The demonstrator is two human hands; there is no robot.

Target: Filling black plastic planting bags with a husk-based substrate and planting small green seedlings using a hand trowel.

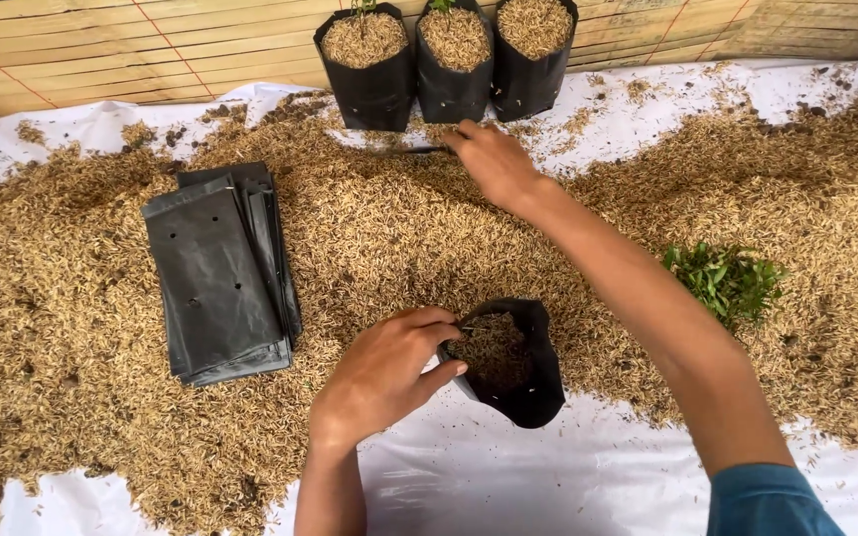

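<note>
The left hand (384,372) pinches the rim of a small black plastic bag (513,377), with the thumb and fingers closed on the soft edge. The bag stands open just to the right of this hand and is nearly full of dry, tan rice husks. It sits where the husk pile meets a white sheet (508,476).

The right hand (494,159) reaches far ahead, its fingers closed around a thin dark stick (411,151) that lies on the husks. Just beyond this hand stand three filled black bags (449,69) in a row, each topped with husks, and two show a small green sprout.

To the left of the left hand lies a flat stack of empty black bags (220,273), smooth, shiny and dotted with small holes. To the right of the right arm lies a bunch of green leafy cuttings (725,280). Loose husks (71,328) cover most of the sheet, rough and golden brown. A bamboo mat wall (101,45) stands behind the row of bags.
</note>
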